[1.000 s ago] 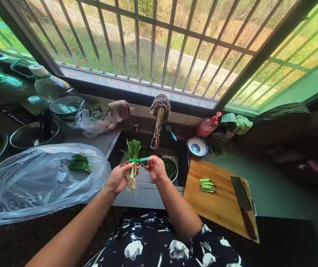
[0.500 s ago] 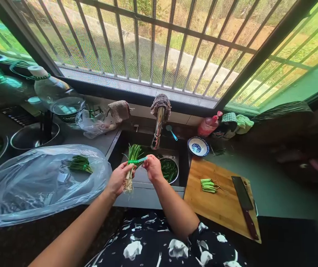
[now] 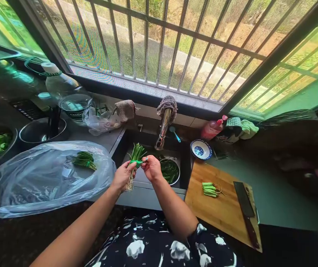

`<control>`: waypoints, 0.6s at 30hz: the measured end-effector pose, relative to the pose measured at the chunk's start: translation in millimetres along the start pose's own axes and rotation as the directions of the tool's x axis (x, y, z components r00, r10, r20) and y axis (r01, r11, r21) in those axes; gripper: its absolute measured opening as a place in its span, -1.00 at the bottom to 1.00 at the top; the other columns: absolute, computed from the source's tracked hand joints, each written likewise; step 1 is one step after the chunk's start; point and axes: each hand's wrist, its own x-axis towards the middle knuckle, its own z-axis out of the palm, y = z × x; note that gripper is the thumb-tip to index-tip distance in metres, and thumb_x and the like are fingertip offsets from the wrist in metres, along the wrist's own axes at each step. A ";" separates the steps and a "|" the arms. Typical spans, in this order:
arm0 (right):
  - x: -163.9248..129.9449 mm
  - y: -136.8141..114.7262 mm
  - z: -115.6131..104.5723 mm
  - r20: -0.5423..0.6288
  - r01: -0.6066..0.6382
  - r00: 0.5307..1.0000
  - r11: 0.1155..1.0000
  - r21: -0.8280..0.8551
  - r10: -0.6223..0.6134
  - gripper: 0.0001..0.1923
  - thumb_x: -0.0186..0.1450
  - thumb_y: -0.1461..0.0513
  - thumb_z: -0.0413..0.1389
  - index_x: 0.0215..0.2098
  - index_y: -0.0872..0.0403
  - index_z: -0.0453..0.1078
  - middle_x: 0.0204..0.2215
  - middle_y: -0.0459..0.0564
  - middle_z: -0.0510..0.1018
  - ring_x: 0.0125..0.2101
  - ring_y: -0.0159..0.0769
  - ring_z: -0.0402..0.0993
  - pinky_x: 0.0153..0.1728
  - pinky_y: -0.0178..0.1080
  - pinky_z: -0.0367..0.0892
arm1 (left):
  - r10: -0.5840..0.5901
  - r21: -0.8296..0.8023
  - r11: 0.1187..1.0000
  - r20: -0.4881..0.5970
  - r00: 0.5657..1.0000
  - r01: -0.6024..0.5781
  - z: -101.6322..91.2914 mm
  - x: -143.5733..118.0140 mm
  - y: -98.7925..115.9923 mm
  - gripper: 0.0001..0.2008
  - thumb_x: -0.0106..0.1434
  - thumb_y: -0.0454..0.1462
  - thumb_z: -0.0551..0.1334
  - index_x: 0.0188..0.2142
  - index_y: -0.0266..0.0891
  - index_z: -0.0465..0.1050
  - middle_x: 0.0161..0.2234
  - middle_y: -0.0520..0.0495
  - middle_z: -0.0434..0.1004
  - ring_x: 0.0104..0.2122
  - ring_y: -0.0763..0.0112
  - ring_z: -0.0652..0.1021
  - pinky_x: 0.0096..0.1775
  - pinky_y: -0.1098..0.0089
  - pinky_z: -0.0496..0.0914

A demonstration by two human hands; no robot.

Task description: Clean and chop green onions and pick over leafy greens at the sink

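A bunch of green onions (image 3: 136, 151), roots pointing down toward me, is gripped in my left hand (image 3: 122, 175) over the front of the sink. Around its stalks runs a green tape band (image 3: 135, 162). My right hand (image 3: 151, 168) pinches the loose end of that band just right of the bunch. Behind my right hand, a round bowl of green vegetables (image 3: 170, 170) sits in the sink (image 3: 117, 150). On the left, another tied green bunch (image 3: 84, 160) lies on a clear plastic bag (image 3: 47, 181).
On the right a wooden cutting board (image 3: 211, 211) bears cut green stalks (image 3: 210, 189) and a cleaver (image 3: 244, 200). A blue-and-white bowl (image 3: 201, 150) stands behind it. The faucet (image 3: 163, 129) hangs over the sink. A pot (image 3: 42, 130) and a large bottle (image 3: 61, 85) stand back left.
The tape's free end, earlier stretched out flat to the right, now looks shorter and twisted, with my right hand closer to the bunch. The whole view has shifted slightly.
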 end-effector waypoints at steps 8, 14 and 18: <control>-2.6 8.3 -4.7 0.021 0.008 1.000 0.988 -0.155 -0.005 -0.86 -0.01 0.27 0.00 -0.51 0.04 0.05 -0.67 -0.30 0.25 -0.72 -0.57 0.06 -0.66 -0.44 0.00 | -0.085 -0.127 0.988 0.039 0.996 0.089 -0.3 2.9 -16.6 -0.61 -0.13 -0.20 0.43 -0.39 -0.27 0.30 -0.65 0.17 0.33 -0.74 0.66 0.29 -0.69 0.62 0.16; 8.5 5.7 -14.5 0.026 -0.073 0.996 0.978 -0.195 0.080 -0.82 -0.03 0.30 0.01 -0.51 0.04 0.04 -0.66 -0.29 0.25 -0.71 -0.56 0.11 -0.66 -0.45 0.04 | -0.101 -0.155 0.983 0.014 0.995 0.102 -0.1 6.9 -29.1 -0.64 -0.11 -0.21 0.42 -0.40 -0.27 0.30 -0.66 0.17 0.32 -0.76 0.66 0.27 -0.70 0.61 0.17; 11.3 15.1 -23.3 0.031 -0.016 0.999 0.964 -0.265 0.025 -0.78 -0.02 0.25 0.11 -0.40 0.05 0.17 -0.51 -0.21 0.36 -0.59 -0.49 0.30 -0.56 -0.39 0.23 | -0.103 -0.189 0.977 0.012 0.995 0.103 0.4 10.6 -29.0 -0.66 -0.07 -0.19 0.41 -0.38 -0.27 0.32 -0.65 0.15 0.33 -0.75 0.66 0.29 -0.70 0.61 0.20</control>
